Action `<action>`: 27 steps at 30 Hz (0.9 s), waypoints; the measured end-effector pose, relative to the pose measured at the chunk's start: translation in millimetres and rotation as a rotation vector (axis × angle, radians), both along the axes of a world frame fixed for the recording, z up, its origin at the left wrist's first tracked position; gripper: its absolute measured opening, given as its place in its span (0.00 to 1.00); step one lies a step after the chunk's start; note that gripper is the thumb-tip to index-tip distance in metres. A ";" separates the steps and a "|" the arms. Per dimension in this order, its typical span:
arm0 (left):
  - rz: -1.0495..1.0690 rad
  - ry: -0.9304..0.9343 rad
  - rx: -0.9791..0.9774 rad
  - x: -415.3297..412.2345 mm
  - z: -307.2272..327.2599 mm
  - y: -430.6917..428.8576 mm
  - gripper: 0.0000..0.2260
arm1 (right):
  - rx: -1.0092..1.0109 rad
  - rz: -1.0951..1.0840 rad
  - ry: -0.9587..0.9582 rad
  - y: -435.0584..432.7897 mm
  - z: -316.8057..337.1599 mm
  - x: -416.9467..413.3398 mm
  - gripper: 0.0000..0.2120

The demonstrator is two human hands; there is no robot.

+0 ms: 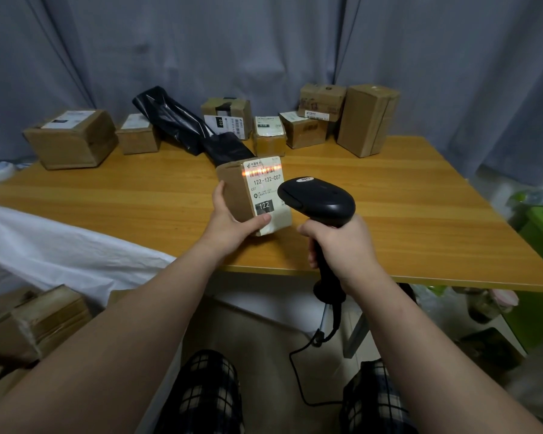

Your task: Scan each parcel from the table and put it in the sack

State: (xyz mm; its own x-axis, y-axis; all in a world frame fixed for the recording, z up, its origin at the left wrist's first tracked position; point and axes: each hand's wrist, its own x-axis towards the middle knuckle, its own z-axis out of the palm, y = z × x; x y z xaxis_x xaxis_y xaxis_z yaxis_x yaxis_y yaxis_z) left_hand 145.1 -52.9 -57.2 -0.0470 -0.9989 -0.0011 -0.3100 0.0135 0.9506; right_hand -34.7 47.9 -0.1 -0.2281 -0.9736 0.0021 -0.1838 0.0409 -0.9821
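Grey curtains (264, 42) behind a wooden worktop (420, 198). Left hand (229, 220) grips a labelled parcel (235, 189) above the near edge, right hand (342, 245) wrapped round the scanner (317, 198), red beam across its barcode. White sack (60, 245) sits lower left.

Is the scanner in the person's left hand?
No, the right hand grips the scanner; the left hand holds the parcel.

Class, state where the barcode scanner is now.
Head view, right of centre: the right hand grips the barcode scanner beside the parcel in the left hand.
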 end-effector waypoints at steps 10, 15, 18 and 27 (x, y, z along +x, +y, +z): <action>0.070 -0.043 -0.080 -4.3 13.8 -8.6 0.57 | 0.024 0.005 0.011 -3.6 35.7 -16.1 0.09; 0.055 -0.042 -0.101 -7.1 21.4 -13.8 0.57 | 0.031 -0.006 -0.006 -3.5 30.6 -21.6 0.09; 0.045 -0.053 -0.110 -8.2 21.0 -14.4 0.57 | -0.011 -0.007 -0.044 -4.0 23.9 -20.2 0.10; 0.044 -0.056 -0.110 24.4 43.2 13.6 0.55 | -0.093 0.120 -0.141 -5.0 17.7 13.0 0.08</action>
State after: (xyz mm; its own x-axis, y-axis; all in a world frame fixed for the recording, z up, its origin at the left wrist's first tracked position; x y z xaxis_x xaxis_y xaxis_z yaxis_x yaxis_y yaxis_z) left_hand 169.5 -39.3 -14.0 -0.0064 -0.9942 0.1070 -0.3649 0.1019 0.9254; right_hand -21.7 42.9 17.6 -0.1152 -0.9909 0.0697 -0.0420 -0.0653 -0.9970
